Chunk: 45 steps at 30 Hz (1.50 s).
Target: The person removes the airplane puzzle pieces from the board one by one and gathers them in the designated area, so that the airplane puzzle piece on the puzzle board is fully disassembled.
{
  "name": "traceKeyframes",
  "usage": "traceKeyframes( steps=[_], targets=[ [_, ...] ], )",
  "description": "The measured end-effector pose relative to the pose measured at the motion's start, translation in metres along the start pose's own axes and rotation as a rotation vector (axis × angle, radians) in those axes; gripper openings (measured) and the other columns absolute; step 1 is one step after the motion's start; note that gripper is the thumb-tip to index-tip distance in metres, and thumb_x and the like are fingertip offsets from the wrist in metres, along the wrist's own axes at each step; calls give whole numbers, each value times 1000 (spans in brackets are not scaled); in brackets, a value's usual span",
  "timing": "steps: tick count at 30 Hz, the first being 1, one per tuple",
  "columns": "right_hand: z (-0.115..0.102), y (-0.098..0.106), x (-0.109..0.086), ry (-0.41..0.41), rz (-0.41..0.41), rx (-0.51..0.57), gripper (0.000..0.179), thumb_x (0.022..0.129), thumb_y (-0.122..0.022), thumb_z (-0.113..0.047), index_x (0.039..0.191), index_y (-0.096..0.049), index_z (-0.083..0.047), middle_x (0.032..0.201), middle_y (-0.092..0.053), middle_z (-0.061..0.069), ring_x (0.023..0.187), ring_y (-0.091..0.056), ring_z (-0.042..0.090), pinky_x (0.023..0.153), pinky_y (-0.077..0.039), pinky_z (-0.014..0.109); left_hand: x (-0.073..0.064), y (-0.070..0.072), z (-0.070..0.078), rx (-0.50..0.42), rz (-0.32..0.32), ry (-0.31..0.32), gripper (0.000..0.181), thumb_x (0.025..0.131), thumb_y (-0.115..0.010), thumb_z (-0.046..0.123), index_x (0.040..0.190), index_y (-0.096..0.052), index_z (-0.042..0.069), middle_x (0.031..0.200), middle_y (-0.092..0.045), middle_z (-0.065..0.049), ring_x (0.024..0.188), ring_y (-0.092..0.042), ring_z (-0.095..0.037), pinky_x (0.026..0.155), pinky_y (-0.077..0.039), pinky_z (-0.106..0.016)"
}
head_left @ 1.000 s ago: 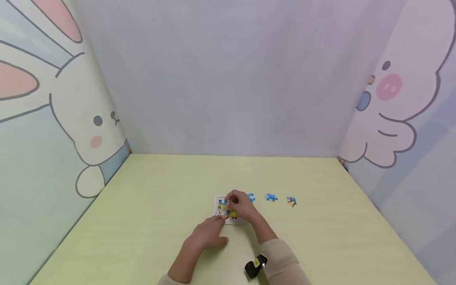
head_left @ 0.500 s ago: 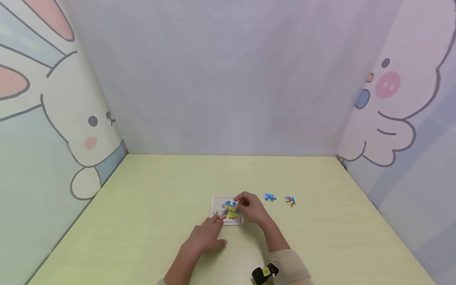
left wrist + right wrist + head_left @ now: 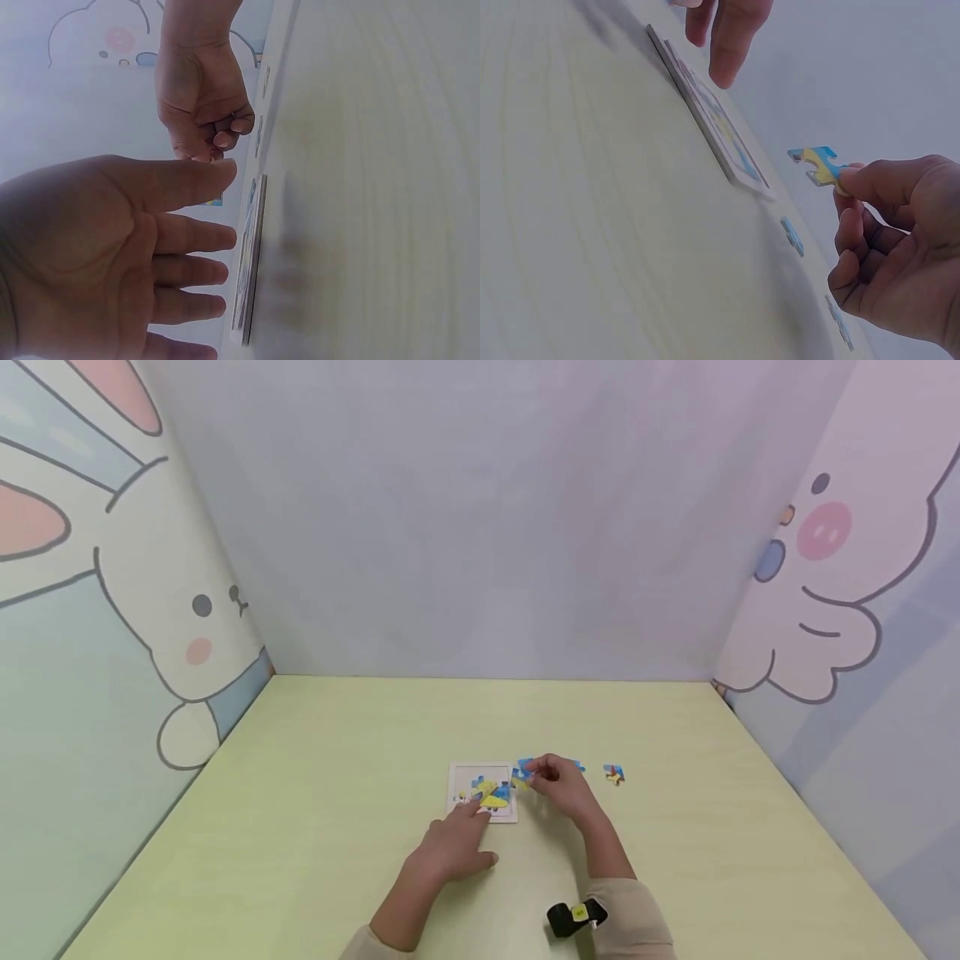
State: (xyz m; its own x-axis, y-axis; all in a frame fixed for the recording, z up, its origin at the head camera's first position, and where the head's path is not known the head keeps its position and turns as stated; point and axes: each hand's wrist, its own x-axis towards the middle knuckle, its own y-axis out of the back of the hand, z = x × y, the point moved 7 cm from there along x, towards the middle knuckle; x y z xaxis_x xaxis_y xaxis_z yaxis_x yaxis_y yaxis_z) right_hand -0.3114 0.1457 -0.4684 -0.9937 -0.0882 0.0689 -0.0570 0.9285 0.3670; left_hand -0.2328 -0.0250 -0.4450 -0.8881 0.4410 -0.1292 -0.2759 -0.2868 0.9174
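Note:
In the head view, a small white puzzle tray [image 3: 452,785] lies mid-table, with several joined blue and yellow pieces [image 3: 492,794] inside. My left hand [image 3: 453,843] reaches to its near side, the fingertips over the lower pieces. The left wrist view shows those fingers straight, side by side above the tray [image 3: 257,262]. Off the tray's right side, my right hand [image 3: 562,787] pinches a jigsaw piece between thumb and forefinger. That jigsaw piece [image 3: 821,161], blue and yellow, is held up above the table in the right wrist view, its far end hidden by the fingertips.
Loose jigsaw pieces lie in a row right of the tray: a blue one [image 3: 792,237] close to it, another [image 3: 578,765] partly behind my right hand, and a red, yellow and blue one [image 3: 614,774] farthest right. A grey wall [image 3: 480,543] stands behind the table.
My right hand has moved right, from over the tray to beside it, carrying the pinched jigsaw piece. The left hand stays at the tray's near side. The head view shifts slightly.

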Motion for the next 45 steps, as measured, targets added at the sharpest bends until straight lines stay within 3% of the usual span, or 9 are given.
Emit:
traceKeyframes(
  steps=[8, 12, 21, 30, 45],
  targets=[
    [15, 18, 0, -39, 40, -15, 13, 84, -64, 2, 97, -64, 6, 74, -55, 6, 66, -44, 16, 58, -37, 26, 10, -12, 3, 80, -48, 12, 50, 81, -69, 33, 124, -59, 11, 136, -44, -16, 127, -36, -36, 90, -37, -58],
    [20, 22, -2, -62, 68, -18, 11, 84, -62, 3, 95, -64, 4, 75, -55, 6, 67, -44, 17, 59, -38, 26, 12, -14, 2, 126, -44, 16, 54, 79, -71, 34, 126, -58, 10, 134, -47, -13, 126, -39, -32, 87, -41, -55],
    [21, 21, 2, -58, 51, -104, 12, 81, -60, 7, 89, -67, 2, 76, -57, 5, 66, -48, 18, 56, -41, 28, 13, -10, 1, 95, -46, 9, 57, 79, -70, 31, 128, -55, 5, 136, -45, -12, 127, -38, -32, 91, -39, -55],
    [25, 14, 5, -83, 26, -213, 11, 81, -62, 4, 89, -69, 0, 77, -58, 3, 67, -49, 18, 58, -43, 29, 16, -17, 0, 61, -46, 12, 58, 80, -70, 33, 126, -56, 1, 137, -44, -14, 127, -37, -32, 95, -37, -51],
    [31, 17, 4, -142, 28, -173, 14, 79, -69, -1, 93, -72, -1, 75, -58, 3, 65, -50, 16, 57, -43, 28, 14, -18, 0, 78, -32, 4, 55, 78, -71, 35, 124, -58, 6, 133, -48, -11, 122, -43, -31, 88, -41, -53]
  ],
)
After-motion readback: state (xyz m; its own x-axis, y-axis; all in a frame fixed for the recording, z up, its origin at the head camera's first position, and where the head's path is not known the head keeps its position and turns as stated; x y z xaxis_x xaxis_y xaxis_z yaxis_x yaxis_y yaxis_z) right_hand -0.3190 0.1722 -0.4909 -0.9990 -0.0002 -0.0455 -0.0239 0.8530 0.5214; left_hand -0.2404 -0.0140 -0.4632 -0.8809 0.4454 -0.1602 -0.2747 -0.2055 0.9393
